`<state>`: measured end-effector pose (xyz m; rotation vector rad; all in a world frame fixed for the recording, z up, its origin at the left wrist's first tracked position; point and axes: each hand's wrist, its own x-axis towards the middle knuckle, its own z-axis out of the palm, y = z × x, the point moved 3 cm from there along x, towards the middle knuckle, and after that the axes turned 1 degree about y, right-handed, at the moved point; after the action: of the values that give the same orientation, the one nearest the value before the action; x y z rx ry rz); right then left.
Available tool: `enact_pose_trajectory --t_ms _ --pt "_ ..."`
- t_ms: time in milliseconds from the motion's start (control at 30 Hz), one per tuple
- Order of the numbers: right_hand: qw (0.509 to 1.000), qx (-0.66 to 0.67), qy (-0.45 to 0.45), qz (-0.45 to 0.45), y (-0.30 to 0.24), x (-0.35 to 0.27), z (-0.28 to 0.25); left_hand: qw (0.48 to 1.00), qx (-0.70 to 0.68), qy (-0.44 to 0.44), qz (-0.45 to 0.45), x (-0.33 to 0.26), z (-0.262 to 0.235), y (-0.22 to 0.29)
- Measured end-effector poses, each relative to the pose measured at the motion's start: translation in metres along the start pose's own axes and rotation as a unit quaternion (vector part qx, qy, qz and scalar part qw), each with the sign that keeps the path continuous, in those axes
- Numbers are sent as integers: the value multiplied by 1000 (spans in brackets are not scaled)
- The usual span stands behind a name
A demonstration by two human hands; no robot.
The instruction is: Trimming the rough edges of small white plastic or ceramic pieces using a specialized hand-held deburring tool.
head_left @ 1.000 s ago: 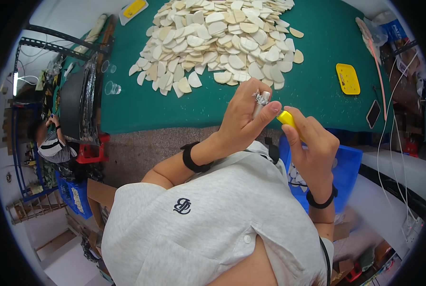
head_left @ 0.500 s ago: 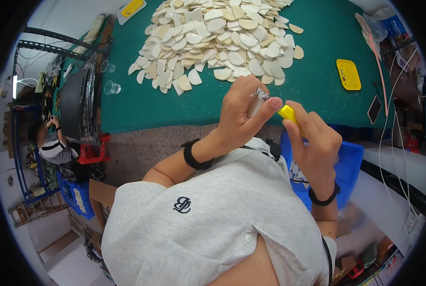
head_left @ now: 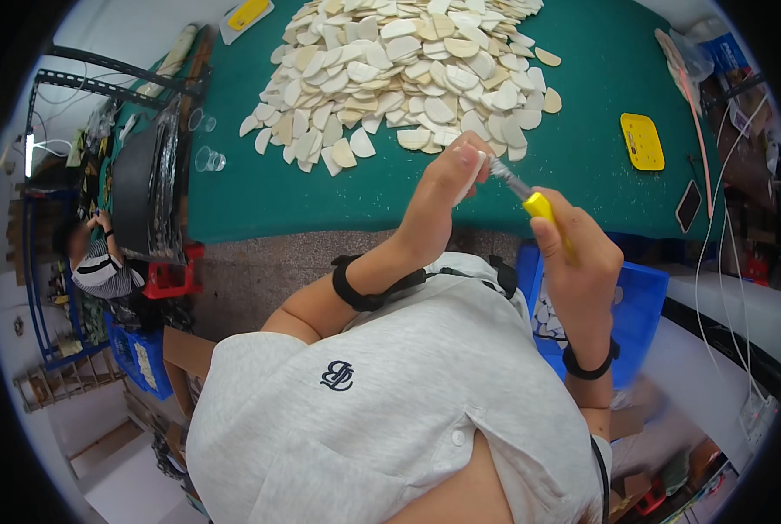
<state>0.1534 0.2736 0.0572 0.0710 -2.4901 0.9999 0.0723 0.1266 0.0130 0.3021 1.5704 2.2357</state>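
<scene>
My left hand (head_left: 436, 196) is closed around a pale, thin piece (head_left: 467, 188), seen nearly edge-on and partly hidden by the fingers. My right hand (head_left: 587, 258) grips a yellow-handled knife (head_left: 540, 208), its grey blade pointing up and left toward the left hand. Whitish curled shavings cling about the blade's tip, close to the left fingertips. Both hands are held above the near edge of the green table (head_left: 303, 210). Beyond them lies a big heap of flat half-round white and cream pieces (head_left: 390, 79).
On the table's right are a yellow tray (head_left: 642, 141) and a phone (head_left: 687, 207). Clear plastic cups (head_left: 207, 160) stand at the left edge. A blue bin (head_left: 639, 301) with white pieces sits below my right arm. Another person (head_left: 102, 266) works far left.
The left hand has turned, bringing the piece edge-on. The knife has drawn slightly right and away from the left thumb, so its blade now shows.
</scene>
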Motion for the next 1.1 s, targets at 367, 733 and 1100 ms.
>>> enact_pose_trajectory --t_ms 367,733,1100 --pt "996 -58 -12 -65 -6 1 3 985 144 -21 93 -3 -2 1" --pt "993 -81 -21 -78 -8 3 5 978 181 -17 103 -5 -9 -1" --pt "995 -68 -33 -70 -6 3 6 973 193 -17 125 -5 -8 -1"
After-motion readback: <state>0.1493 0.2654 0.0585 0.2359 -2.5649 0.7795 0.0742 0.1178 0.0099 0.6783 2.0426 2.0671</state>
